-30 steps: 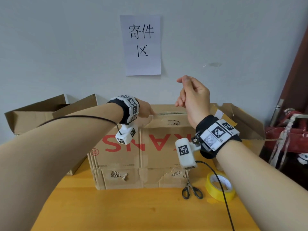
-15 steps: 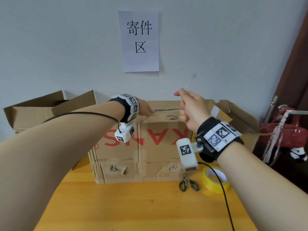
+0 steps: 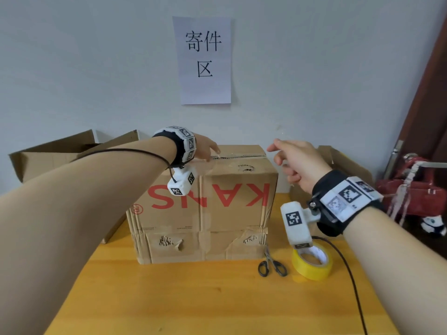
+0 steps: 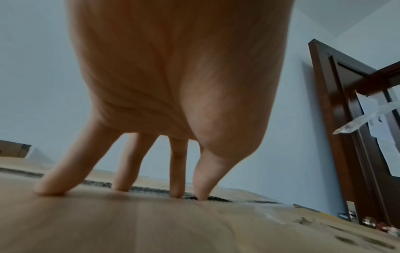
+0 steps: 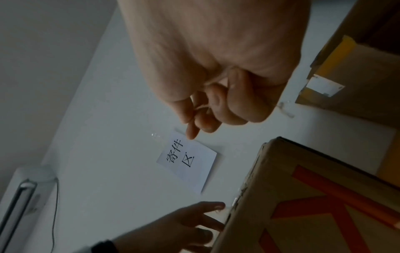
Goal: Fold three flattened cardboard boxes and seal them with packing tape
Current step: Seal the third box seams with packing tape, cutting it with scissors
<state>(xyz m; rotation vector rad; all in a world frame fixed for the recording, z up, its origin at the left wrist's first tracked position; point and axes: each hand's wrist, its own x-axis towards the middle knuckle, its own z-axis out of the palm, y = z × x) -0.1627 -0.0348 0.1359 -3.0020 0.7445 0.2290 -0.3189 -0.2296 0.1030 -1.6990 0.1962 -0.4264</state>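
Observation:
A brown cardboard box [image 3: 205, 213] with red upside-down letters stands folded on the yellow table [image 3: 193, 298]. My left hand [image 3: 208, 151] rests on its top, straight fingertips [image 4: 179, 171] pressing beside the centre seam. My right hand [image 3: 290, 158] hovers just off the box's top right corner, index finger out and the others curled against the thumb [image 5: 238, 102]. It seems to pinch a clear tape strip, seen only as faint glints. The yellow tape roll [image 3: 312, 264] and black scissors [image 3: 272, 265] lie on the table at the box's right foot.
An open cardboard box [image 3: 55, 155] stands at the back left and another [image 3: 338, 160] behind my right hand. A red object with white strips [image 3: 411, 189] sits off the table's right side, by a dark door [image 4: 337, 119]. A paper sign [image 3: 204, 60] hangs on the wall.
My right hand has come down from well above the box to the level of its top and moved right. My left hand has stayed on the box top.

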